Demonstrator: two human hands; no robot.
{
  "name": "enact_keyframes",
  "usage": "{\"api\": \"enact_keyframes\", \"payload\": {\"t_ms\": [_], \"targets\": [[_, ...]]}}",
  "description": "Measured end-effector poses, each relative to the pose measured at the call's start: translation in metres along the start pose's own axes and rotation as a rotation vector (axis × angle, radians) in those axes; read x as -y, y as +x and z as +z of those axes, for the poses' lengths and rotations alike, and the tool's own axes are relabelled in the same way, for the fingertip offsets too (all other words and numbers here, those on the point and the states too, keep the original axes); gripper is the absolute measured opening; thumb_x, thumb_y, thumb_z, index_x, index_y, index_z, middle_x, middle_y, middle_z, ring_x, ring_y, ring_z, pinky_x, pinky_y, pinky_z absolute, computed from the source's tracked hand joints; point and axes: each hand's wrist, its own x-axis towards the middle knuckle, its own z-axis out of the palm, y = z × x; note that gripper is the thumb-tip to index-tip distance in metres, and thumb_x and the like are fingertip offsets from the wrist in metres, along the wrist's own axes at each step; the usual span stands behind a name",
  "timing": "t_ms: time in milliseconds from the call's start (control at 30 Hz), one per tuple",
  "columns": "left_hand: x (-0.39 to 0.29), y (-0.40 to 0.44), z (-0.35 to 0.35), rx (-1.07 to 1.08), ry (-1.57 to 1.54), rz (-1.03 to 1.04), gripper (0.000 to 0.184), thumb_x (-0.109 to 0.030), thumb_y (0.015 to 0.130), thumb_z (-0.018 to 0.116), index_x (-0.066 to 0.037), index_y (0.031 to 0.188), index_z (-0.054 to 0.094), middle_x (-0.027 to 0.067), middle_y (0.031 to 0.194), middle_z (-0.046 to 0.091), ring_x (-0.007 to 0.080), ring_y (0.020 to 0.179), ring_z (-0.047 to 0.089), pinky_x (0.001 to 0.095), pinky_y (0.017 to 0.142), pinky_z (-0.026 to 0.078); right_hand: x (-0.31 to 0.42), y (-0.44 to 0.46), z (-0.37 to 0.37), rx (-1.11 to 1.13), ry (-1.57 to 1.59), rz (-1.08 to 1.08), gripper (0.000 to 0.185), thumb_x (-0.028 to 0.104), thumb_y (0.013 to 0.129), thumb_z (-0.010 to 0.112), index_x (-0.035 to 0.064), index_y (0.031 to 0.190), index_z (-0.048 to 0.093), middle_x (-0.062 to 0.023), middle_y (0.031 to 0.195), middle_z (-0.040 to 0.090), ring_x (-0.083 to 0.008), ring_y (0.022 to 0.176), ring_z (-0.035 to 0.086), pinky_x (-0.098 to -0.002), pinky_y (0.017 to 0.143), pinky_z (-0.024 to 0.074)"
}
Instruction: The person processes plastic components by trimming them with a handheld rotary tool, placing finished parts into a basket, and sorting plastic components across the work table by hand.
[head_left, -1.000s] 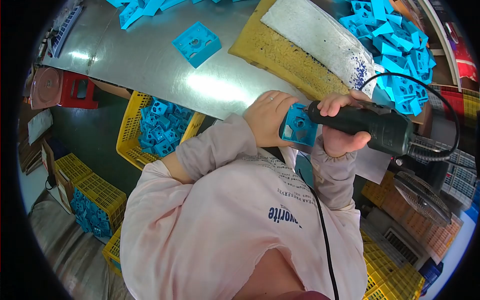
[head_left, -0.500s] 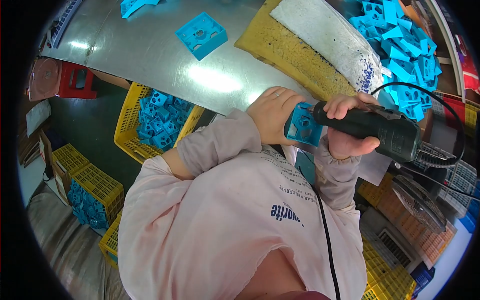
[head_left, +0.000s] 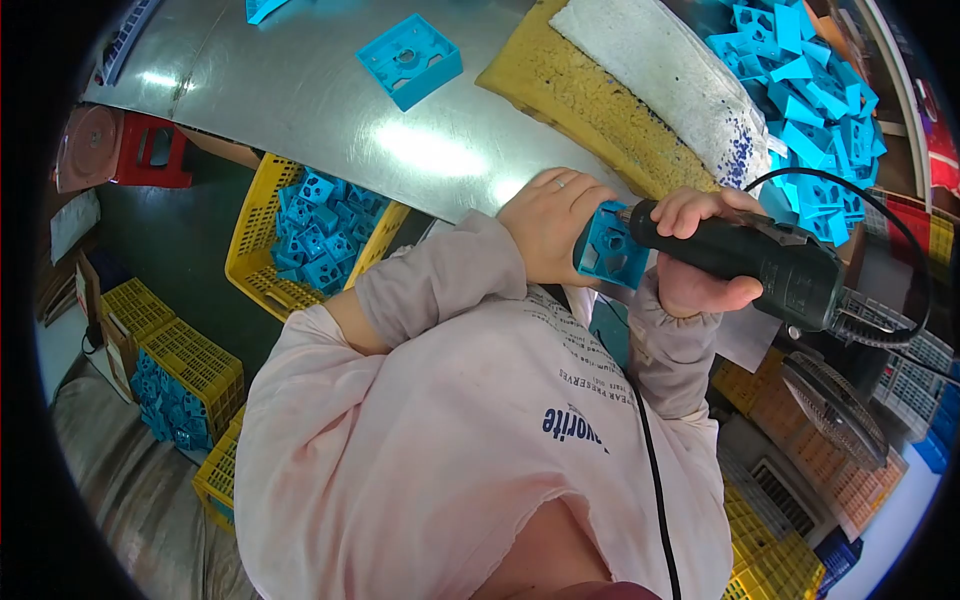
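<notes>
My left hand [head_left: 553, 226], a ring on one finger, grips a blue plastic box [head_left: 612, 256] with cut-out holes, close in front of my shirt. My right hand [head_left: 705, 262] is wrapped round a black corded electric screwdriver [head_left: 795, 272], held roughly level. Its metal tip meets the upper edge of the box; the exact contact point is too small to make out. Beyond my hands, on the metal table [head_left: 300, 110], lies another blue box [head_left: 408, 62].
A yellow pad [head_left: 560, 90] with a white cloth [head_left: 660, 70] lies beyond my hands. Blue boxes [head_left: 815, 110] are heaped at the right. A yellow crate [head_left: 250, 230] of blue parts stands left, below the table edge. The tool's black cable [head_left: 915, 240] loops at right.
The box in my left hand has tilted slightly, and the screwdriver tip stays against it. The whole view has shifted a little. Both holds are unchanged.
</notes>
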Motion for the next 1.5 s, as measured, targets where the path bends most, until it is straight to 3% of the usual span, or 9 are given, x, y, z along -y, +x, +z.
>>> {"api": "enact_keyframes", "payload": {"t_ms": [100, 200, 500, 667, 800, 900, 1000, 1133, 1500], "targets": [[0.001, 0.0, 0.001, -0.007, -0.006, -0.008, 0.076, -0.038, 0.058, 0.085, -0.004, 0.117, 0.052, 0.015, 0.108, 0.056, 0.035, 0.104, 0.056, 0.0444, 0.096, 0.041, 0.001, 0.002, 0.003, 0.036, -0.018, 0.061, 0.088, 0.075, 0.074, 0.063, 0.0016, 0.119, 0.043, -0.0103, 0.076, 0.056, -0.0223, 0.066, 0.056, -0.0374, 0.065, 0.0478], [0.004, -0.001, 0.004, -0.009, -0.015, -0.012, 0.077, -0.04, 0.058, 0.086, -0.003, 0.117, 0.052, 0.0153, 0.108, 0.056, 0.0352, 0.105, 0.056, 0.0445, 0.096, 0.041, -0.001, 0.007, 0.007, 0.003, -0.155, 0.142, 0.088, 0.081, 0.078, 0.05, 0.0038, 0.12, 0.045, -0.0079, 0.072, 0.053, -0.0205, 0.059, 0.051, -0.0365, 0.06, 0.045], [0.005, 0.004, 0.001, 0.025, -0.024, -0.027, 0.08, -0.043, 0.058, 0.086, 0.0, 0.116, 0.052, 0.0165, 0.109, 0.056, 0.0351, 0.103, 0.056, 0.0441, 0.094, 0.042, -0.013, 0.023, 0.004, -0.051, -0.097, 0.297, 0.086, 0.08, 0.078, 0.051, 0.0041, 0.118, 0.046, -0.0066, 0.072, 0.052, -0.0188, 0.06, 0.049, -0.0344, 0.059, 0.0437], [0.006, 0.004, 0.003, 0.0, -0.024, -0.024, 0.078, -0.042, 0.057, 0.086, -0.001, 0.115, 0.053, 0.0163, 0.107, 0.056, 0.0349, 0.102, 0.056, 0.0443, 0.093, 0.043, -0.017, 0.024, -0.001, 0.063, -0.064, 0.27, 0.091, 0.079, 0.078, 0.052, 0.0025, 0.125, 0.044, -0.007, 0.073, 0.052, -0.0188, 0.061, 0.05, -0.0337, 0.06, 0.0436], [0.004, 0.005, 0.002, 0.003, -0.004, -0.023, 0.077, -0.041, 0.057, 0.086, -0.001, 0.115, 0.054, 0.0161, 0.107, 0.056, 0.0349, 0.102, 0.057, 0.0437, 0.093, 0.043, -0.01, 0.019, 0.012, 0.017, -0.067, 0.328, 0.094, 0.071, 0.073, 0.068, -0.0039, 0.124, 0.042, -0.007, 0.073, 0.054, -0.0177, 0.065, 0.054, -0.0316, 0.064, 0.0462], [0.006, 0.003, 0.005, 0.018, 0.016, -0.026, 0.078, -0.048, 0.06, 0.081, -0.003, 0.116, 0.053, 0.0123, 0.106, 0.056, 0.0303, 0.105, 0.056, 0.0415, 0.1, 0.037, -0.016, 0.016, 0.004, 0.014, -0.052, 0.245, 0.097, 0.074, 0.074, 0.064, -0.004, 0.126, 0.04, -0.0079, 0.073, 0.055, -0.018, 0.066, 0.055, -0.0325, 0.064, 0.0469], [0.002, 0.004, 0.003, 0.002, 0.011, -0.014, 0.075, -0.039, 0.056, 0.086, -0.002, 0.114, 0.054, 0.0146, 0.106, 0.056, 0.0335, 0.101, 0.057, 0.0429, 0.095, 0.042, -0.011, 0.018, 0.0, -0.096, -0.074, 0.218, 0.1, 0.081, 0.076, 0.052, -0.0037, 0.127, 0.037, -0.009, 0.072, 0.055, -0.0197, 0.064, 0.055, -0.0344, 0.062, 0.0475], [0.002, 0.004, 0.002, 0.019, 0.009, -0.005, 0.076, -0.037, 0.057, 0.085, -0.004, 0.116, 0.052, 0.0139, 0.106, 0.055, 0.0327, 0.102, 0.056, 0.0434, 0.096, 0.04, -0.008, 0.01, -0.023, -0.151, 0.029, 0.01, 0.1, 0.087, 0.078, 0.033, -0.0003, 0.126, 0.038, -0.0098, 0.071, 0.054, -0.0229, 0.058, 0.053, -0.0381, 0.058, 0.0478], [0.001, 0.002, 0.004, 0.067, 0.067, -0.02, 0.078, -0.04, 0.057, 0.085, -0.006, 0.118, 0.051, 0.0132, 0.108, 0.055, 0.0316, 0.105, 0.054, 0.0448, 0.099, 0.038, -0.001, 0.002, -0.044, -0.126, -0.061, -0.007, 0.099, 0.087, 0.078, 0.036, -0.0003, 0.126, 0.038, -0.0096, 0.072, 0.055, -0.0228, 0.059, 0.054, -0.0385, 0.059, 0.0477]]}}
